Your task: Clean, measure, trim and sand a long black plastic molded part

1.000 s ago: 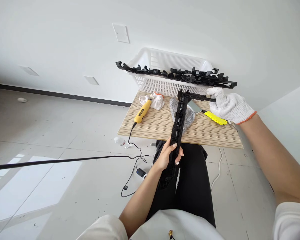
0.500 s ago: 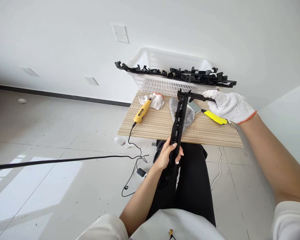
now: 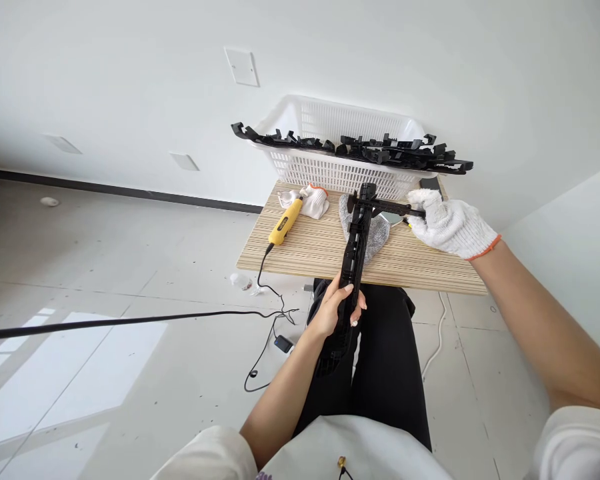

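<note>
One long black plastic strip [image 3: 356, 247] is held across the near edge of the desk [image 3: 310, 250]. Its lower end is gripped by the bare left hand [image 3: 337, 308], and its far cross arm is pinched by the gloved right hand [image 3: 447, 223]. One yellow tool [image 3: 286, 222] and one loose glove [image 3: 311, 200] lie near the left edge. One white basket [image 3: 330, 123] stands at the far edge.

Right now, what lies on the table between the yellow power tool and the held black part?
In the head view, a crumpled white work glove; nearer the front edge, bare tabletop.
</note>
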A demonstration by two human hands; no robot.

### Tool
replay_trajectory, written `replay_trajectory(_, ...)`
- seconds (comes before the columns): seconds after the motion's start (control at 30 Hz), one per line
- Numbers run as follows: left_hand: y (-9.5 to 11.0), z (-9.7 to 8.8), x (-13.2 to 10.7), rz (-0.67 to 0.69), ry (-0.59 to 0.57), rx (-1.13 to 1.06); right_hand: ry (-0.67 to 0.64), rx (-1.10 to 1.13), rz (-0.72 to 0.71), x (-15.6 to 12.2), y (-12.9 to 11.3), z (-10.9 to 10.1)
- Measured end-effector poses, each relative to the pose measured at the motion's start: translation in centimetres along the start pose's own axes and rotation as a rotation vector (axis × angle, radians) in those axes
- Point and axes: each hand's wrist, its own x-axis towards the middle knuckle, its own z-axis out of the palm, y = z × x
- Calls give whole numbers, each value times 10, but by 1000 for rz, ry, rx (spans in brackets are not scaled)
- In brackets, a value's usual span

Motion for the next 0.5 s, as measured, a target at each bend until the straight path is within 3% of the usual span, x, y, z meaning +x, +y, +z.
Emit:
replay_trajectory(0.3, 0, 1, -1, -14, 8, 10, 10, -71, -27, -8, 0, 6)
replay_trajectory(0.5, -1, -1, 0, -11, 10, 21, 44, -4, -81, -8, 2, 5)
